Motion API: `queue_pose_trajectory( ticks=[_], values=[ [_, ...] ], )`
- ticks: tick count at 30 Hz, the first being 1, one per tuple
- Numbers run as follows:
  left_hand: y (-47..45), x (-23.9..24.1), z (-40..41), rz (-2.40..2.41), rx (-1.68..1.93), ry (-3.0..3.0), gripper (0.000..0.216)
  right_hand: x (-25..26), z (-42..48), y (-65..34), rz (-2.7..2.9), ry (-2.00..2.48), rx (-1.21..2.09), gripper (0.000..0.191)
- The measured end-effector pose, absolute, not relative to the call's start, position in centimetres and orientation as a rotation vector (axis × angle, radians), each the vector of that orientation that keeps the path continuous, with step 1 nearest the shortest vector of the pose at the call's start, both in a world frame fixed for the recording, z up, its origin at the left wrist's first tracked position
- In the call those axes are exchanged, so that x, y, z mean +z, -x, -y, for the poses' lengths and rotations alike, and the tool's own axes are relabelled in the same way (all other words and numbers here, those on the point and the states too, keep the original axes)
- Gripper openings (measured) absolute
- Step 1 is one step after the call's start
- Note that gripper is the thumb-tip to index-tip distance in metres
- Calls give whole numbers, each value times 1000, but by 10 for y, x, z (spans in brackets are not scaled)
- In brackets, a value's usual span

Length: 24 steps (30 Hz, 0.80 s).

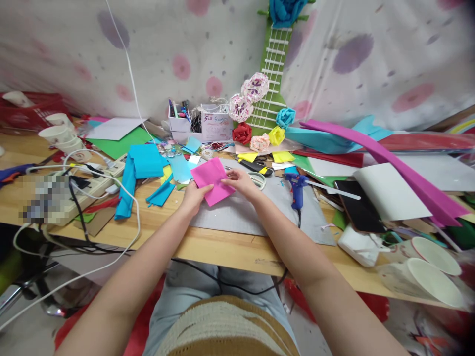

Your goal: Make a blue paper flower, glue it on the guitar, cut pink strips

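Observation:
A pink sheet of paper (211,179) lies tilted over a grey mat (245,212) on the wooden table. My left hand (193,197) pinches its near left edge, thumb on top. My right hand (242,182) grips the sheet's right side with the fingers curled onto it. Both hands are closed on the sheet. Blue paper pieces (143,165) lie just left of it.
A blue glue gun (297,188) stands right of the mat, beside a dark phone (358,207). A power strip (92,185) with cables sits at left. Paper cups (432,269) lie at the right front edge. Paper flowers (256,113), storage boxes and coloured sheets crowd the back.

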<state>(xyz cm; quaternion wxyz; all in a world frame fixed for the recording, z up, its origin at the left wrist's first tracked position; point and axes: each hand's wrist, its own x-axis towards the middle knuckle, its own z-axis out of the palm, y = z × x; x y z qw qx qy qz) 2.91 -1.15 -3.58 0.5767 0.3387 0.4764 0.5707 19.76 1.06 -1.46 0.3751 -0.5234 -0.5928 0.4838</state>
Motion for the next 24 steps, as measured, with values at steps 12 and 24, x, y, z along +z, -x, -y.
queue_pose_trajectory(
  ticks=[12, 24],
  values=[
    [-27, -29, -7, -995, 1589, -640, 34, 5, -7, -245, 2208, 2347, 213, 28],
    [-7, -28, -17, -949, 1713, -495, 33, -19, 9, -244, 1379, 996, 1632, 43]
  ],
)
